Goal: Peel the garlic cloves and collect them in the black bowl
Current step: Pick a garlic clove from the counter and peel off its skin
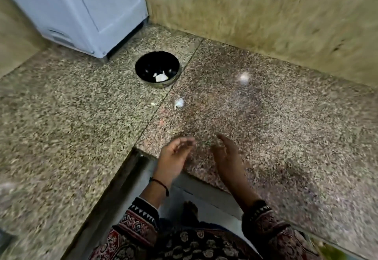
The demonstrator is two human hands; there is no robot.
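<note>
**My two hands are hanging loose above the near edge of the table**

I am standing at the inner corner of a speckled grey-brown granite table and looking down on it. My left hand is hovering just above the near edge, palm turned to the right, with its fingers loosely curled and holding nothing that I can see. My right hand is hovering beside it, a little apart, with the fingers almost straight and relaxed, also holding nothing. Both hands are blurred, so the finer details are not clear. A thin black thread bracelet is sitting on my left wrist, and I am wearing dark red patterned sleeves.

The round black bowl is standing farther back on the table, well apart from my hands, near the corner of a white box-shaped appliance. Some white garlic pieces are lying inside it, at the near side of its bottom. One small white garlic clove is lying on the bare table, between the bowl and my hands but nearer to the bowl. A tiny pale scrap is lying to the left of it. A beige tiled wall is rising behind the table.
</note>
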